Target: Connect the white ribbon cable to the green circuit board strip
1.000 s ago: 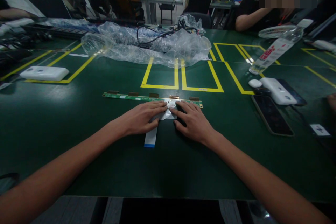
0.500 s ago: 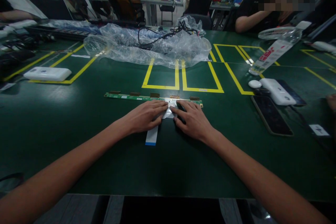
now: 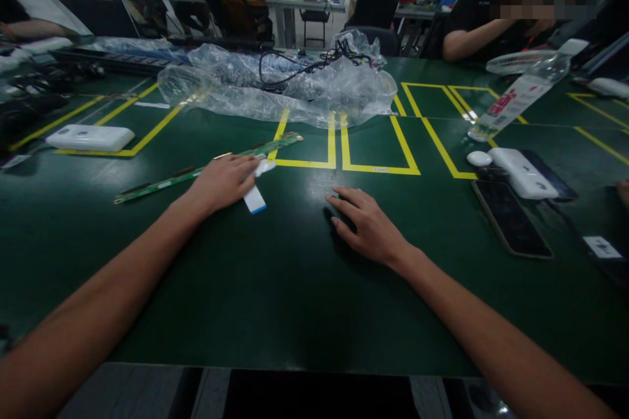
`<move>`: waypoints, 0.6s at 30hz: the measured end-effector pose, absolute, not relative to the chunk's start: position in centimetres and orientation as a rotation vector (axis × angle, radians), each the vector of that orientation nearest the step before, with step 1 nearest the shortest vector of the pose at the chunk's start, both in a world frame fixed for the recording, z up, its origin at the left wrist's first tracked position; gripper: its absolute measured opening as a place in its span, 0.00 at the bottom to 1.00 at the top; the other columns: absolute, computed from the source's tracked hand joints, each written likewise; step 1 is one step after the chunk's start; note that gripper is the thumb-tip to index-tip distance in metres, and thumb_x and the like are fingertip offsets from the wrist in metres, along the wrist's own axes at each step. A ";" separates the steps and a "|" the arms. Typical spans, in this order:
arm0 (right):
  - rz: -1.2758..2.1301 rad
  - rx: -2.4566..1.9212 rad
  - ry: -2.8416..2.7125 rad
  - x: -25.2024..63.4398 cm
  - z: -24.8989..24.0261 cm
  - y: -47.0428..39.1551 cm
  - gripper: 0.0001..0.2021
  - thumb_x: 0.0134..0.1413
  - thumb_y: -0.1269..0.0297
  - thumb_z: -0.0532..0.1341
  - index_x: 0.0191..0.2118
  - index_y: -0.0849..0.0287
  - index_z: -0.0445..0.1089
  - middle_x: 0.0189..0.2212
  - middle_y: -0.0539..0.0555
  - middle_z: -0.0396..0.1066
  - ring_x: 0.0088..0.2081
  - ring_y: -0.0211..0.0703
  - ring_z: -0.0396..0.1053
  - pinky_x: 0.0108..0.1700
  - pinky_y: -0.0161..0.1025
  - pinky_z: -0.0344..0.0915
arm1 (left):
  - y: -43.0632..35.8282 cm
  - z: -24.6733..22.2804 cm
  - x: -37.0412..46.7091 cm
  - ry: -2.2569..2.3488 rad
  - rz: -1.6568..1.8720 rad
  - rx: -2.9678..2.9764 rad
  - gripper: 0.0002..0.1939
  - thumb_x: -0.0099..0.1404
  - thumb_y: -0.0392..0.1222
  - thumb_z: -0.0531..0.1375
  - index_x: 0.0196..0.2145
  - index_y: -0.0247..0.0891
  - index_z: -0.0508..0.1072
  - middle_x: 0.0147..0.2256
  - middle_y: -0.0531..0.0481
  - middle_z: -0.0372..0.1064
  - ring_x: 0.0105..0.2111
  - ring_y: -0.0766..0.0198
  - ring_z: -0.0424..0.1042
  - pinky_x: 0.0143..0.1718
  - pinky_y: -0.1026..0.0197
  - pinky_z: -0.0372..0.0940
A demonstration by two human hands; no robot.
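A long, narrow green circuit board lies slanted on the left half of the table, its right end higher in the view. My left hand is over its middle, fingers closed on the board and hiding that part. From under the hand a white ribbon cable with a blue end sticks out towards me. A whitish piece shows beside the fingertips. My right hand is apart from the board, low over the table, fingers spread with nothing in them.
Crumpled clear plastic wrap with black cables lies across the back. Yellow tape marks rectangles on the green table. At right are a phone, a white device and a tilted bottle. Another white device sits left.
My left hand has shifted left and away from me with the circuit board, which has turned from nearly level to slanted. My right hand has come off the board and stayed near its place.
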State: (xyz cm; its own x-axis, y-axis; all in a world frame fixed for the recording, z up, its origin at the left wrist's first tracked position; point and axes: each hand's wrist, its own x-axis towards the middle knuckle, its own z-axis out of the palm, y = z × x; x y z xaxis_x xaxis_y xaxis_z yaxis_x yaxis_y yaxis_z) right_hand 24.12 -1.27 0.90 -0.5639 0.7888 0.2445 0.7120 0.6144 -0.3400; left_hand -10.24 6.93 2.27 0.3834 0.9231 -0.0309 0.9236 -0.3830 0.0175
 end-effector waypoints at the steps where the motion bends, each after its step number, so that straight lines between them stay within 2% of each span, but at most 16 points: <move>1: 0.294 -1.195 -2.471 24.2 0.9 -1.3 0.23 0.70 0.61 0.55 0.66 0.60 0.66 0.68 0.64 0.62 0.70 0.55 0.58 0.70 0.61 0.55 | 7.6 2.4 -12.2 1.851 -0.026 2.505 0.32 0.79 0.51 0.44 0.69 0.27 0.62 0.68 0.36 0.57 0.64 0.44 0.60 0.65 0.41 0.55; 5: 0.332 -1.172 -2.480 24.3 0.9 -1.4 0.22 0.70 0.62 0.56 0.65 0.62 0.68 0.68 0.65 0.63 0.69 0.55 0.58 0.68 0.60 0.59 | 9.1 2.7 -19.4 2.256 -0.022 2.155 0.40 0.77 0.60 0.43 0.69 0.21 0.60 0.66 0.29 0.59 0.59 0.35 0.63 0.56 0.32 0.61; 8: 0.342 -1.161 -2.480 24.3 1.1 -1.5 0.21 0.70 0.62 0.56 0.64 0.61 0.69 0.68 0.65 0.63 0.69 0.55 0.59 0.67 0.60 0.60 | 9.5 2.3 -23.0 2.349 -0.025 2.018 0.44 0.76 0.63 0.40 0.70 0.19 0.56 0.67 0.26 0.54 0.60 0.31 0.61 0.55 0.30 0.60; 11: 0.345 -1.166 -2.478 24.2 1.2 -1.6 0.21 0.70 0.63 0.56 0.63 0.61 0.70 0.67 0.65 0.64 0.68 0.55 0.60 0.67 0.60 0.61 | 10.0 1.6 -24.9 2.339 -0.039 1.982 0.46 0.77 0.64 0.35 0.71 0.16 0.50 0.68 0.26 0.51 0.63 0.32 0.57 0.57 0.33 0.58; 14: 0.345 -1.167 -2.475 24.2 1.3 -1.7 0.20 0.70 0.63 0.56 0.63 0.61 0.70 0.67 0.64 0.64 0.68 0.55 0.60 0.67 0.59 0.62 | 10.7 0.9 -26.0 2.345 -0.045 1.951 0.48 0.76 0.66 0.36 0.71 0.14 0.50 0.68 0.24 0.50 0.65 0.33 0.55 0.60 0.35 0.55; 16: 0.347 -1.158 -2.473 24.2 1.3 -1.7 0.20 0.70 0.64 0.56 0.63 0.61 0.71 0.67 0.65 0.64 0.68 0.55 0.61 0.67 0.59 0.62 | 11.2 0.5 -26.5 2.346 -0.029 1.960 0.49 0.77 0.66 0.36 0.70 0.11 0.50 0.68 0.21 0.48 0.66 0.31 0.52 0.60 0.32 0.52; 18: 0.353 -1.153 -2.473 24.3 1.2 -1.7 0.20 0.70 0.64 0.56 0.62 0.62 0.71 0.66 0.65 0.65 0.67 0.56 0.61 0.66 0.60 0.62 | 11.5 0.3 -26.9 2.242 0.008 2.085 0.49 0.77 0.65 0.34 0.69 0.08 0.48 0.66 0.18 0.50 0.67 0.30 0.49 0.60 0.28 0.50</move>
